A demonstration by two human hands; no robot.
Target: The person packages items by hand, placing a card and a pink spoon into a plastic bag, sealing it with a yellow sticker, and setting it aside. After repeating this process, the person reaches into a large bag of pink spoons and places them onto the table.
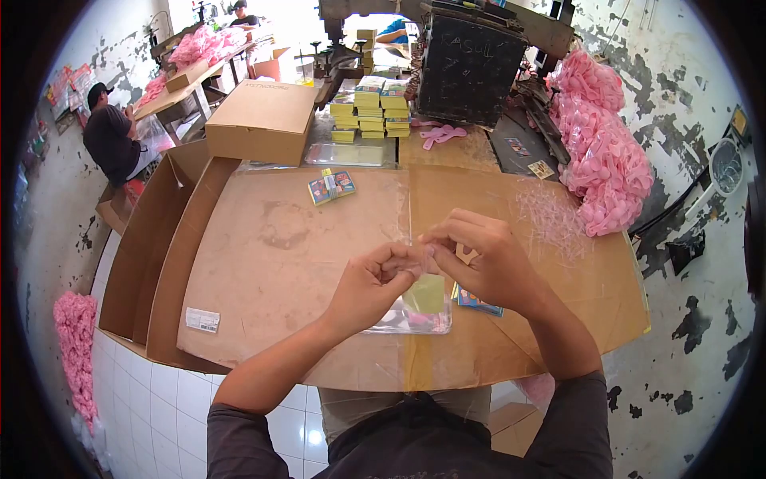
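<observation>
My left hand (377, 278) pinches the top of a clear plastic bag, thumb against fingers. A yellow-green card (426, 294) shows below the fingertips, seemingly within the plastic. My right hand (482, 254) meets the left at the bag's upper edge, its thumb and forefinger pinched together there. Under the hands lies a pile of clear plastic bags (387, 325) on the cardboard-covered table (263, 287). Beside it, partly hidden by my right wrist, are colourful blue cards (488, 308).
A banded card pack (331, 188) lies farther back, before stacked yellow-edged packs (370, 112). A closed carton (262, 112) stands back left. Clear plastic strips (550, 215) litter the right side near pink bundles (606, 152). A black machine box (467, 68) rises behind; a person (116, 136) sits left.
</observation>
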